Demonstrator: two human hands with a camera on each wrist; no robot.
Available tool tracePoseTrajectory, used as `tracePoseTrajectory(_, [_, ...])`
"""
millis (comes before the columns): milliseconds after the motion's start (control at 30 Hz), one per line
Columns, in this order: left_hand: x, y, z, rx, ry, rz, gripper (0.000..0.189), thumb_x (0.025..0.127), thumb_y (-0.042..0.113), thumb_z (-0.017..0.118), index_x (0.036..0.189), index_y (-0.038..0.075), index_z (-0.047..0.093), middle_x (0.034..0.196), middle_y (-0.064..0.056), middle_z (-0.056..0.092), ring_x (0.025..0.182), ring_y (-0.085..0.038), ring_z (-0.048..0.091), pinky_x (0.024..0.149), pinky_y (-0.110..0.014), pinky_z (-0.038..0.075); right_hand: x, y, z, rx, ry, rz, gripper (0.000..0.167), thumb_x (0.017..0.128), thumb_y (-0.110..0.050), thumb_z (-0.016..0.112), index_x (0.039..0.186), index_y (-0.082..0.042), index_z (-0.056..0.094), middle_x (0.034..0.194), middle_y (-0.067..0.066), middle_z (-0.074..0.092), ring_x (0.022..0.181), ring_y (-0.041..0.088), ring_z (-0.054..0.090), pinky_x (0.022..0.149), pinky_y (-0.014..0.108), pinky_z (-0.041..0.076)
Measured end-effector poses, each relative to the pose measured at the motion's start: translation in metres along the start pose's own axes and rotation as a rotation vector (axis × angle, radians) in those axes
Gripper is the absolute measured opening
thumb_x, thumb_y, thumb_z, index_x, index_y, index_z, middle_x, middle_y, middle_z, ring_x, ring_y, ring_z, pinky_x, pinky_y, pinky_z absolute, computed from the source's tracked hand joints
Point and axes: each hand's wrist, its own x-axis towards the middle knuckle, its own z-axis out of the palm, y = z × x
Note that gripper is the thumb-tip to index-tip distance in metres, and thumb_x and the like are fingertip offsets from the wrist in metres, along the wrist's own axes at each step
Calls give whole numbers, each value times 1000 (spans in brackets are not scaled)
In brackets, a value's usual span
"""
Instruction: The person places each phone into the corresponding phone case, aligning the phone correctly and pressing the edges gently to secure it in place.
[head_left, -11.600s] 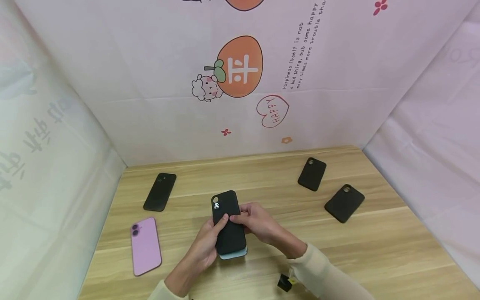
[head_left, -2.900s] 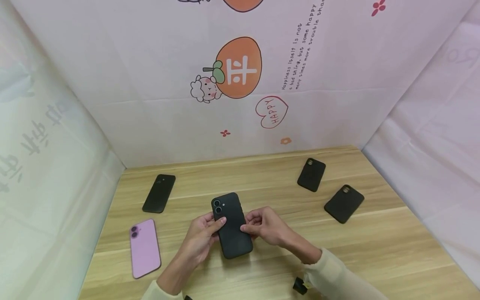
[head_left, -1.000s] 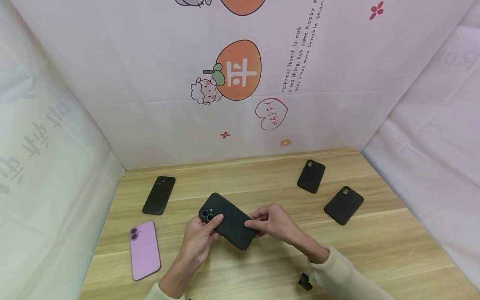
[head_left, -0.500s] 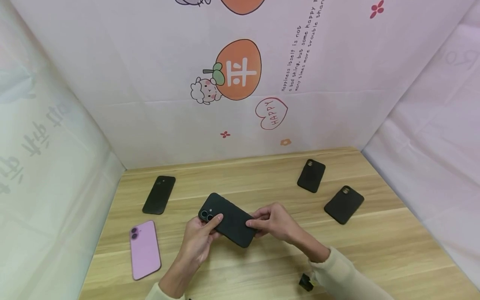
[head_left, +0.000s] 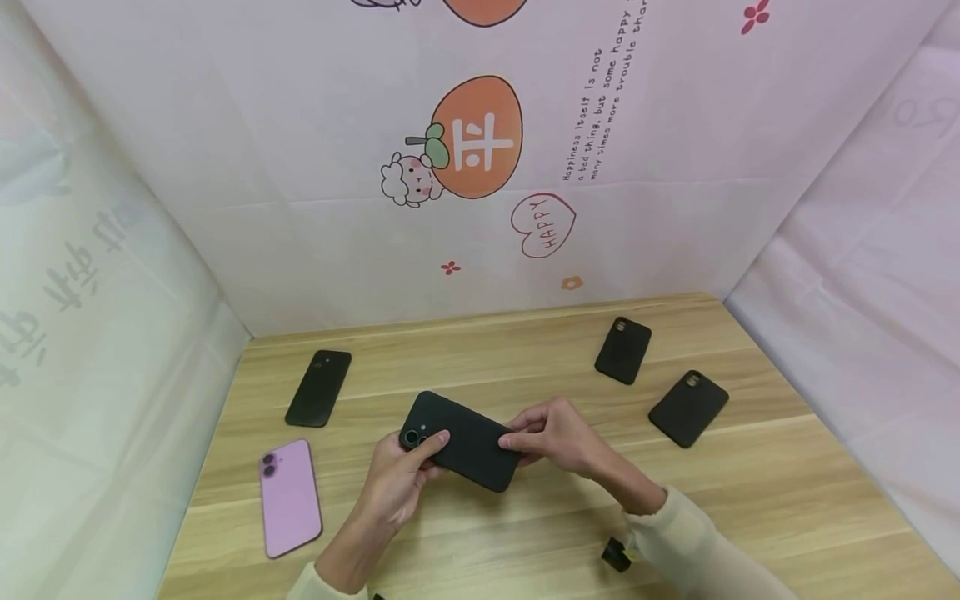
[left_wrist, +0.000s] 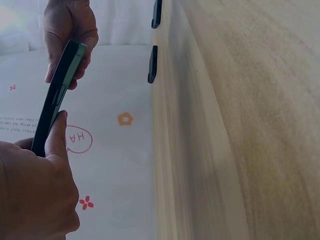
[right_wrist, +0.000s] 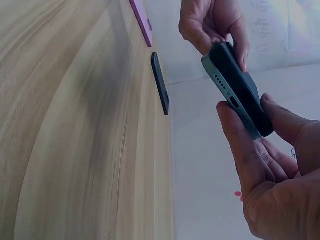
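Observation:
Above the table in the head view, both hands hold a pale blue-green phone point(right_wrist: 218, 80) with a black phone case point(head_left: 472, 446) over its back. My left hand point(head_left: 396, 483) grips the camera end, thumb on the case beside the lenses. At the other end, my right hand point(head_left: 558, 437) pinches a corner between thumb and fingers. In the right wrist view the phone's bottom edge, with its port and speaker holes, stands bare outside the case. From the left wrist view, a blue-green strip of phone side also shows beside the black case.
A pink phone point(head_left: 291, 500) and a black phone point(head_left: 318, 387) lie on the wooden table point(head_left: 525, 342) at the left. Two black phone cases point(head_left: 624, 350) point(head_left: 688, 408) lie at the right. A small black object point(head_left: 617, 554) hangs by the right sleeve. Printed cloth walls surround the table.
Since the earliest frame, the case has shifted so the lenses show through its opening, and the phone has turned sideways. Lately, phone and right hand have moved slightly right.

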Motion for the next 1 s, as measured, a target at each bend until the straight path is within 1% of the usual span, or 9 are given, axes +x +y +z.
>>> tracePoseTrajectory(133, [1,0,-2,9,-13,-13,39,98,-6,68,131,-21,51,114,-24,74,100,-29,78,88,-37,64,1,0,-3,6,-10,1,23,95,-8,80,108,10,77,94,19,80,81,28,80,75,51,65])
tracePoseTrajectory(200, [1,0,-2,19,-21,-20,39,98,-7,68,130,-21,52,112,-23,74,98,-28,78,85,-36,64,2,0,-4,6,-10,10,23,95,-8,81,109,10,77,94,19,80,82,27,80,74,50,66])
tracePoseTrajectory(267, [2,1,-3,26,-32,-28,40,98,-6,69,131,-20,51,110,-22,75,97,-27,78,84,-35,65,2,0,-5,9,-14,14,24,95,-8,81,110,10,77,95,19,80,82,27,80,73,48,66])
tracePoseTrajectory(367, [1,2,-4,24,-58,-37,44,99,-6,68,135,-20,49,112,-21,75,98,-27,78,85,-34,64,3,0,-7,24,-20,31,24,94,-8,81,110,10,77,95,19,80,80,27,79,71,45,66])
tracePoseTrajectory(500, [1,3,-4,8,-84,-46,48,99,-7,67,140,-20,46,115,-22,74,100,-27,78,88,-34,63,4,-1,-8,43,-32,51,24,94,-8,82,109,9,78,93,19,80,78,26,79,71,48,66])
tracePoseTrajectory(600, [0,3,-5,8,-98,-52,49,100,-6,67,142,-20,44,114,-21,74,100,-27,78,88,-34,63,4,-1,-9,35,-43,47,22,93,-9,83,106,8,79,91,18,80,78,26,79,71,49,66])
tracePoseTrajectory(800, [1,2,-7,34,-141,-66,53,99,-5,68,142,-21,43,114,-21,73,99,-27,78,87,-33,63,4,-3,-12,-3,-71,37,17,93,-7,83,103,6,80,88,17,80,75,24,79,66,39,66])
tracePoseTrajectory(867, [1,1,-9,51,-157,-67,54,99,-4,69,142,-22,43,115,-22,73,99,-28,78,86,-33,64,4,-3,-14,-17,-81,33,16,93,-7,82,103,5,80,88,16,80,75,23,78,66,40,66])
tracePoseTrajectory(1000, [1,1,-10,101,-169,-83,54,97,-1,73,140,-20,45,114,-22,73,96,-26,78,79,-29,65,3,-5,-19,-54,-110,13,16,94,-7,81,104,5,80,88,15,80,74,22,78,67,45,66])
